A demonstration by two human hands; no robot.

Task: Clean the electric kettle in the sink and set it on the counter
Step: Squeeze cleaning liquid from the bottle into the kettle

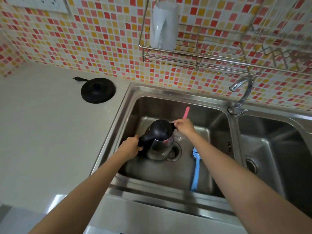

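A steel electric kettle [160,146] with a black lid and handle stands in the left sink basin [152,173], beside the drain. My left hand [130,147] grips its black handle. My right hand [184,126] is at the kettle's spout and holds a pink-handled brush [186,112], whose handle sticks up behind the hand. The brush head is hidden. The kettle's black round base [98,90] lies on the grey counter [50,124] to the left of the sink, its plug unconnected.
A blue-handled brush [195,169] lies in the same basin to the right. A tap [241,97] stands between the two basins, with a second basin [273,149] on the right. A wire rack [194,53] with a white cup [163,26] hangs on the tiled wall.
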